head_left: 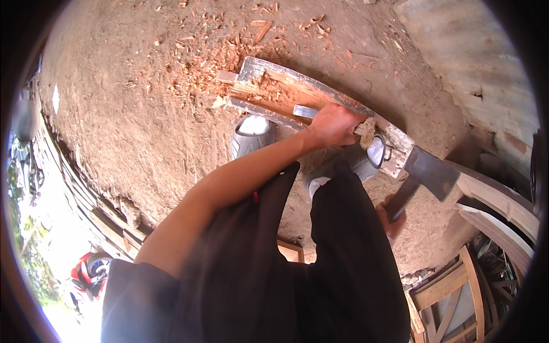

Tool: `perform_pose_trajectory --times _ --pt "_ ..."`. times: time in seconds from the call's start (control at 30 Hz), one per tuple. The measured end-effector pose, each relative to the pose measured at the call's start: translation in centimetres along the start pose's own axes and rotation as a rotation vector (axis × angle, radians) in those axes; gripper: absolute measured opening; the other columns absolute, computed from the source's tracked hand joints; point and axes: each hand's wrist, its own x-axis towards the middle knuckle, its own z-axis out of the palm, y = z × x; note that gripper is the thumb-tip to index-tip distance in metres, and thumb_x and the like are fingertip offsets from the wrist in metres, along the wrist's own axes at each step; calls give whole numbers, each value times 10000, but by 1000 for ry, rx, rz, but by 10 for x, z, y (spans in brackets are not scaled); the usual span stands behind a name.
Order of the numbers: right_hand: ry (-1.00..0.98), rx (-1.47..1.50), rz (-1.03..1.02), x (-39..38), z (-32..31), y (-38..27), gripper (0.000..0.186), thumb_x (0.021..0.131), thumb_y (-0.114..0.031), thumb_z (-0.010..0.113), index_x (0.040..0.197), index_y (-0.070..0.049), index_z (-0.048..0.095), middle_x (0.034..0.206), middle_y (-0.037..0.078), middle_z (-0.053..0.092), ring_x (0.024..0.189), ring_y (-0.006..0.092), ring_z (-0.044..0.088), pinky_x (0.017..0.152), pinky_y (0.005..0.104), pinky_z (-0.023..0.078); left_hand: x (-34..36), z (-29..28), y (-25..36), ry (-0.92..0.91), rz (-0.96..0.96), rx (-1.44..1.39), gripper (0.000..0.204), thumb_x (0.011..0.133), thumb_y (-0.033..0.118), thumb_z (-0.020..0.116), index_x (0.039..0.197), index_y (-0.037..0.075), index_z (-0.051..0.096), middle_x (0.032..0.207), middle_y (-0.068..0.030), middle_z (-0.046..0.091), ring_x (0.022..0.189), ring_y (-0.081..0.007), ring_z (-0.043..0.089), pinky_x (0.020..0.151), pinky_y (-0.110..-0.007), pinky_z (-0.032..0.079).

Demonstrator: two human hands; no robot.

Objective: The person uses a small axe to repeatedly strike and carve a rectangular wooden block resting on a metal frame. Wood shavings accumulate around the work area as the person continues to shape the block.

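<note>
Hollowing out, prob., a long weathered timber w/ flaky white edges & orange-brown channel [271, 102], lying on the ground by grey shoes [250, 141]. Gripping a steel-bladed chisel w/ frayed wooden butt [305, 111] in L hand [336, 124], over the channel; clasping a dark metal hatchet [432, 172] by its handle in R hand [393, 220], well apart from chisel. Judging a chop-and-chisel stage, approx. midway; next blow would call for steady chisel, hatchet's blunt end squared to butt, knuckles clear. Working over packed brown earth [137, 126], strewn w/ curled orange shavings [209, 71]. Noting corrugated metal sheet [474, 57] upper R, pale curved planks [497, 226] R, red motorbike [81, 270] lower L.
</note>
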Motion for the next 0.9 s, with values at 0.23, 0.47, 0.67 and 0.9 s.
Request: perform_pose_trajectory --times 0.23,0.47,0.67,0.9 --pt "-166 -339 -44 24 -7 10 219 854 -79 701 1059 -50 628 884 45 618 801 140 603 759 300 485 -1 -2 -7 72 -6 15 262 693 214 691 919 89 648 766 -163 704 750 -367 710 652 -496 549" --pt "-167 -216 -102 32 7 16 214 815 -34 695 1015 -56 622 843 27 605 740 130 581 725 306 488 4 1 -10 192 -36 -15 298 659 212 699 930 95 654 672 -181 660 674 -386 687 599 -519 524" --pt "-163 -132 126 32 21 -23 236 824 -65 699 1052 -49 636 884 39 636 778 144 615 758 313 499 -5 -4 -15 153 -47 9 287 651 196 705 916 100 649 655 -182 651 665 -384 687 590 -519 523" --pt "-222 -183 101 30 24 -27 312 774 -84 737 1051 -45 597 828 61 609 692 113 586 636 257 481 -4 0 -11 113 0 -24 261 662 197 707 901 104 655 697 -170 677 692 -377 701 609 -497 541"
